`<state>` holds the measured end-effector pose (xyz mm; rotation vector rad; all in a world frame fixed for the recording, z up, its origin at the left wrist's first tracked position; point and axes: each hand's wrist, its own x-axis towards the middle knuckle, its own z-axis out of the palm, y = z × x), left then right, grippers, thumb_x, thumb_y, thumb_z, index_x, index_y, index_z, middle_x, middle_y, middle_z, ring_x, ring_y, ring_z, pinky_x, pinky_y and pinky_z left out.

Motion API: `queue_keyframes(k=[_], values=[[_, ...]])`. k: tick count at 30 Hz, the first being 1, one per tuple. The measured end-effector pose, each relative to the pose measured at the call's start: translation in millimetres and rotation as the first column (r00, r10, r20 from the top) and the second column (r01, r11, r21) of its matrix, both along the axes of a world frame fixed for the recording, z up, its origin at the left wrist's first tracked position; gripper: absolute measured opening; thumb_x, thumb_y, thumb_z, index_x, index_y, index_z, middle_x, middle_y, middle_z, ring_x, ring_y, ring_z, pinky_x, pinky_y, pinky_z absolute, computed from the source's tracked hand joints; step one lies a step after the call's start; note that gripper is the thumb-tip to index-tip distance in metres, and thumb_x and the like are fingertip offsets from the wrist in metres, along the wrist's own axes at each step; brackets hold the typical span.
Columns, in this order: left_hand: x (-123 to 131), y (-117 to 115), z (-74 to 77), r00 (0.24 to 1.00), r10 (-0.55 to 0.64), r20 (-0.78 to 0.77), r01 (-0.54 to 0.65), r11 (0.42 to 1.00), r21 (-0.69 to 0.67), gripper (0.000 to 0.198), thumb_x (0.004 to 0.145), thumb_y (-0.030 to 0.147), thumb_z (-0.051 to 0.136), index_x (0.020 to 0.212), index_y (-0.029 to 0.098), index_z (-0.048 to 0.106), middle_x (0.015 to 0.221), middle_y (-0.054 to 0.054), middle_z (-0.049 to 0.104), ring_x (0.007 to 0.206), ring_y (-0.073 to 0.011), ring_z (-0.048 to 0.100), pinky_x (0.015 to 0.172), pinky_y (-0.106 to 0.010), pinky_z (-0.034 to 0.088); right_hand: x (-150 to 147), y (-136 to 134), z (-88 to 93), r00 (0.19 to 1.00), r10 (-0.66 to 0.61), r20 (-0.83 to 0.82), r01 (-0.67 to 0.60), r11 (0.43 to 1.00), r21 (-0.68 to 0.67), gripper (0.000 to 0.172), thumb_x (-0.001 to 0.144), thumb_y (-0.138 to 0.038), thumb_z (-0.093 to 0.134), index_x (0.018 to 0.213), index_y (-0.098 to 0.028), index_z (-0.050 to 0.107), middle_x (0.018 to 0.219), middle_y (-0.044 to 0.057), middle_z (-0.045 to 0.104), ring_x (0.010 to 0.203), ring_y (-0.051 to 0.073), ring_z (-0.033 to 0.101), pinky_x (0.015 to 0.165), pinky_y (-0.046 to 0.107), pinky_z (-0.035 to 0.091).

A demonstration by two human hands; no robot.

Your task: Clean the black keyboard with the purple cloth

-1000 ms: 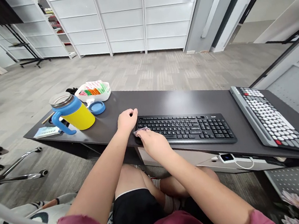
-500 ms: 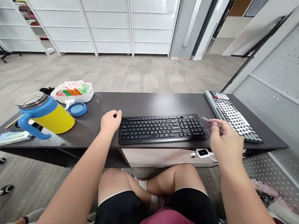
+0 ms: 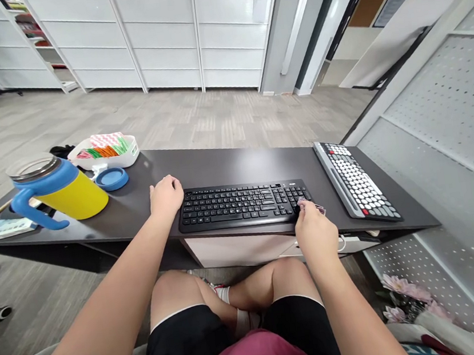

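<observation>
A black keyboard (image 3: 240, 204) with a number pad lies along the front edge of the dark desk. At its upper left corner, my left hand (image 3: 166, 195) is curled closed against the keyboard's end; the fingertips are partly hidden. My right hand (image 3: 316, 231) is closed around a small crumpled purplish cloth (image 3: 320, 209), mostly covered by the fingers. That hand is over the lower right of the number pad, with the cloth at the keys. To the right, a grey and white keyboard (image 3: 356, 180) with a few red keys lies at an angle.
At the left stand a yellow and blue mug (image 3: 72, 192), its blue lid (image 3: 111, 179), and a white basket (image 3: 132, 151) of colourful packets. A light-blue box (image 3: 3, 228) lies near the left edge. A perforated grey panel (image 3: 445, 117) borders the right side.
My right hand has moved left with the cloth, from beside the black keyboard onto its number pad. My left hand stays at the keyboard's left end. The view has shifted slightly.
</observation>
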<state>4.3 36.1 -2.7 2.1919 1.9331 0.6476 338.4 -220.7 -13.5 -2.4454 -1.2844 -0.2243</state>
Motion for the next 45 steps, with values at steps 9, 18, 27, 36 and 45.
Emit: queue_keyframes(k=[9, 18, 27, 36, 45], values=[[-1.1, -0.4, -4.4, 1.0, 0.01, 0.023, -0.01, 1.0, -0.014, 0.031, 0.104, 0.017, 0.041, 0.115, 0.025, 0.068, 0.134, -0.012, 0.079, 0.124, -0.0333, 0.073, 0.133, -0.066, 0.029, -6.8, 3.2, 6.6, 0.997, -0.07, 0.021, 0.071, 0.996, -0.054, 0.034, 0.116, -0.023, 0.046, 0.136, -0.017, 0.073, 0.091, 0.013, 0.08, 0.087, 0.025, 0.077, 0.07, 0.03, 0.042], [3.0, -3.6, 1.7, 0.999, 0.038, -0.025, -0.039, 0.999, -0.034, 0.027, 0.106, 0.021, 0.042, 0.114, 0.025, 0.068, 0.131, -0.012, 0.08, 0.117, -0.0328, 0.075, 0.132, -0.062, 0.031, -29.0, 8.5, 7.4, 0.998, -0.03, 0.052, 0.032, 0.998, -0.049, 0.033, 0.115, -0.022, 0.047, 0.133, -0.016, 0.073, 0.091, 0.012, 0.08, 0.08, 0.022, 0.075, 0.067, 0.028, 0.04], [3.4, -6.3, 2.1, 0.999, 0.036, -0.024, -0.036, 0.999, -0.035, 0.024, 0.106, 0.023, 0.043, 0.112, 0.026, 0.066, 0.126, -0.012, 0.08, 0.117, -0.032, 0.074, 0.132, -0.061, 0.032, -86.3, 27.8, 10.2, 0.986, 0.142, 0.083, -0.141, 0.99, -0.019, 0.025, 0.112, -0.015, 0.051, 0.127, -0.016, 0.071, 0.098, 0.011, 0.082, 0.086, 0.019, 0.077, 0.077, 0.025, 0.047], [2.7, -6.0, -2.0, 0.999, 0.034, -0.002, -0.034, 0.999, -0.026, 0.023, 0.106, 0.023, 0.044, 0.112, 0.026, 0.066, 0.128, -0.012, 0.079, 0.122, -0.0322, 0.072, 0.133, -0.061, 0.03, -159.9, 51.9, 8.2, 0.908, 0.418, 0.034, -0.419, 0.908, 0.006, 0.028, 0.108, -0.007, 0.05, 0.125, -0.013, 0.071, 0.123, 0.019, 0.082, 0.113, 0.025, 0.08, 0.099, 0.031, 0.058], [3.9, -8.0, -3.0, 0.999, 0.041, 0.005, -0.041, 0.999, -0.034, 0.021, 0.107, 0.022, 0.045, 0.11, 0.026, 0.065, 0.126, -0.012, 0.079, 0.123, -0.0312, 0.072, 0.133, -0.061, 0.029, -215.4, 71.8, 3.9, 0.813, 0.579, 0.062, -0.582, 0.81, 0.066, 0.033, 0.105, -0.001, 0.049, 0.125, -0.01, 0.074, 0.136, 0.023, 0.079, 0.128, 0.028, 0.077, 0.112, 0.038, 0.06]])
